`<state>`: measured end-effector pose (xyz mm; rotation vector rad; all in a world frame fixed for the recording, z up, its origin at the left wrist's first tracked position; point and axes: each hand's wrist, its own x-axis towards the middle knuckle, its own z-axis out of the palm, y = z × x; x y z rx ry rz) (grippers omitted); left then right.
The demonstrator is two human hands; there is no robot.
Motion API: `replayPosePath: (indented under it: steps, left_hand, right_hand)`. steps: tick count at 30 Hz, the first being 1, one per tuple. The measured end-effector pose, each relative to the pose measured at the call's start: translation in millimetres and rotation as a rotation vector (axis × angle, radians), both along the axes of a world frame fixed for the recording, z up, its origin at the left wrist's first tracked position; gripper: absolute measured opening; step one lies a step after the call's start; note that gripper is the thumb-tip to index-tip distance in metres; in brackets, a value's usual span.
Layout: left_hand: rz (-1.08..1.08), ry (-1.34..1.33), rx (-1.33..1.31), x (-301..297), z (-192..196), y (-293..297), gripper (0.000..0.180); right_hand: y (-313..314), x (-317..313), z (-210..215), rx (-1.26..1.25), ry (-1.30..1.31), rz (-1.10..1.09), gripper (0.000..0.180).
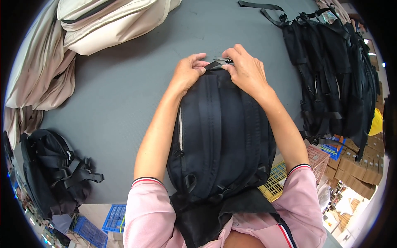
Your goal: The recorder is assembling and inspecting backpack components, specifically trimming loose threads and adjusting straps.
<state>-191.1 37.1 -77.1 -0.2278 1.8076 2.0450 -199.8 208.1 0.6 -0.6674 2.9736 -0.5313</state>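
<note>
A dark navy backpack (219, 136) lies before me on the grey table, its shoulder straps facing up and its lower end against my body. At its far end, my left hand (189, 72) pinches a short black webbing loop (213, 65) between thumb and fingers. My right hand (246, 68) is closed around small thread snips (222, 60), whose metal blades point left, right beside the loop. Most of the snips is hidden by my fingers. Along the pack's left side runs a pale zipper edge (180, 128).
Beige bags (120, 25) are heaped at the far left of the grey table (115, 111). Another black backpack (53, 169) lies at the near left. Several black packs (326, 70) are piled at the right. Beyond the edge stand yellow (273, 182) and blue crates (113, 218) and cardboard boxes (359, 173).
</note>
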Motion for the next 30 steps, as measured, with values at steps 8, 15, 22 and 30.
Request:
replayPosePath:
  steps: [8, 15, 22, 30]
  left_hand:
    - [-0.145, -0.053, 0.130, -9, 24, -24, 0.042]
    - [-0.383, 0.222, 0.069, 10, 123, -20, 0.039]
    - [-0.321, 0.243, 0.105, 45, 134, 0, 0.035]
    - [-0.309, 0.149, 0.155, 43, 128, -9, 0.037]
  right_hand:
    - [10, -6, -7, -0.040, -0.107, -0.222, 0.022]
    - [22, 13, 21, -1.065, -0.531, -0.258, 0.023]
    - [34, 58, 37, -1.047, -0.686, -0.391, 0.022]
    - [39, 93, 99, -0.325, 0.148, -0.073, 0.019]
